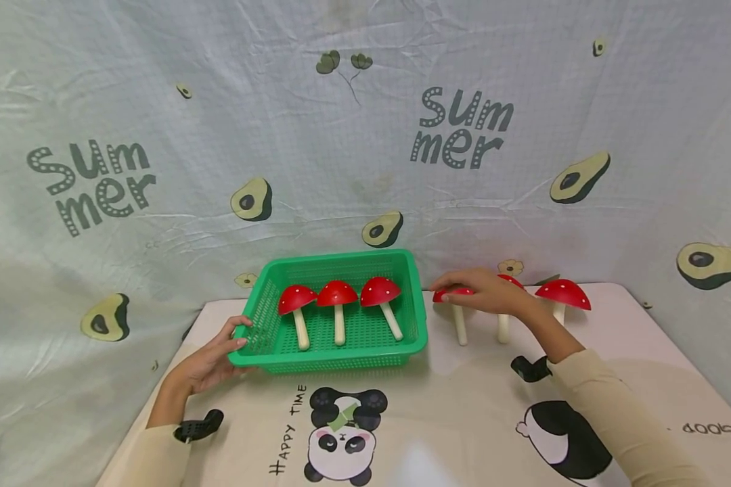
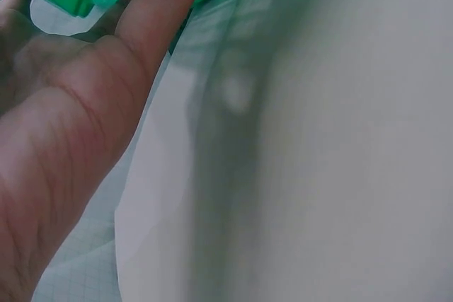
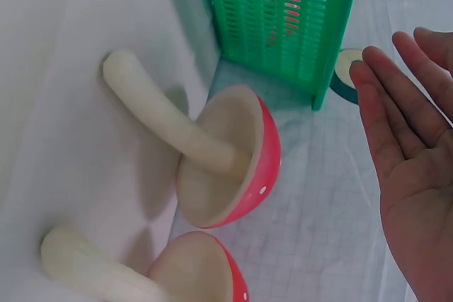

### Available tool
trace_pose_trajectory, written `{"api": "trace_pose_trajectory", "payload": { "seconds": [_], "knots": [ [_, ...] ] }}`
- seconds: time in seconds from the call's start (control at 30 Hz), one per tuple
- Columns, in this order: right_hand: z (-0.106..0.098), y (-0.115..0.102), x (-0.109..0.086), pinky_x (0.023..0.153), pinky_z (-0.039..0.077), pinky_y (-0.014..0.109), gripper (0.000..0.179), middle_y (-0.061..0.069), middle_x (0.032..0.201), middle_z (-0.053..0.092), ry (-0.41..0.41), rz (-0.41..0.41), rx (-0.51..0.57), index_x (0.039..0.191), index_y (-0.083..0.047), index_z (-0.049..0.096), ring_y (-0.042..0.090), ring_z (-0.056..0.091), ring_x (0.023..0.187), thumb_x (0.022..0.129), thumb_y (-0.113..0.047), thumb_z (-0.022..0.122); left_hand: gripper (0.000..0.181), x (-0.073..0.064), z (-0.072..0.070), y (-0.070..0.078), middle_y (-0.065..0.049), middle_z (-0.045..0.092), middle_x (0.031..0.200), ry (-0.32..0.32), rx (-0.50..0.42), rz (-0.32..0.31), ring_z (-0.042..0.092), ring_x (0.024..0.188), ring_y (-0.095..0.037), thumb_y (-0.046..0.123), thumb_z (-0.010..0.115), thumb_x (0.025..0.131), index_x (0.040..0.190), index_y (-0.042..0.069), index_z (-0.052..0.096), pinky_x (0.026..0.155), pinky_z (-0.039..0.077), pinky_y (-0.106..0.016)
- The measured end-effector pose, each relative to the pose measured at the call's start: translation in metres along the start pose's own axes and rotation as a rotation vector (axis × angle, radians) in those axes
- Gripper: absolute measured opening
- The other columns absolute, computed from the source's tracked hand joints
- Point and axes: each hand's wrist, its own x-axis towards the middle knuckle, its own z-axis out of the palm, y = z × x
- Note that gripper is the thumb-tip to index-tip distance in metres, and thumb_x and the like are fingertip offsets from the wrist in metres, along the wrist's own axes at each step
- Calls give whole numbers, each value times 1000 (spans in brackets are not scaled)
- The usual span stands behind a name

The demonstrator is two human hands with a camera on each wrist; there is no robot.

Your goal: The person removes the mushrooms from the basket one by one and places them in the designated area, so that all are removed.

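Observation:
A green plastic basket (image 1: 341, 358) stands on the table, and three toy mushrooms with white-dotted red caps lie in it, including a middle mushroom (image 1: 339, 318). My left hand (image 1: 210, 358) grips the basket's left side, with fingers at its rim; the left wrist view shows the palm and the thumb side against the green mesh. To the right of the basket, my right hand (image 1: 484, 289) reaches over the nearest loose mushroom (image 3: 241, 160), partly covering its cap in the head view. The right wrist view shows that hand's fingers (image 3: 382, 125) extended, apart from the cap, and holding nothing.
Further right lie a second loose mushroom (image 1: 503, 328), partly behind my right hand, and a third mushroom (image 1: 563, 294). A cloth (image 1: 365, 169) printed with avocados hangs right behind the table. Panda drawings decorate the tablecloth (image 1: 451, 419) in front.

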Motion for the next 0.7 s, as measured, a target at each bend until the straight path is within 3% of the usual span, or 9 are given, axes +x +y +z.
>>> {"api": "trace_pose_trajectory", "payload": {
  "seconds": [0.23, 0.43, 0.7],
  "knots": [
    [1, -4, 7, 96, 53, 45, 33, 0, 125, 70, -29, -16, 21, 131, -9, 66, 26, 65, 114, 99, -17, 66, 30, 1, 1, 1, -24, 2, 148, -7, -27, -5, 58, 107, -19, 16, 41, 109, 126, 40, 35, 91, 52, -43],
    [-2, -9, 18, 95, 53, 50, 33, 9, 125, 70, -43, -44, 11, 131, -7, 65, 26, 65, 114, 98, -14, 66, 30, 1, 2, 2, -22, 5, 146, -2, -25, -7, 59, 105, -19, 16, 41, 109, 126, 40, 35, 90, 53, -42],
    [-9, -16, 38, 97, 52, 51, 31, 9, 128, 68, -106, -86, -5, 130, -8, 66, 28, 63, 117, 102, -17, 62, 28, 1, 0, -1, -20, 8, 145, -7, -17, 7, 59, 108, -19, 17, 40, 110, 127, 38, 33, 93, 52, -44]
  ]
}}
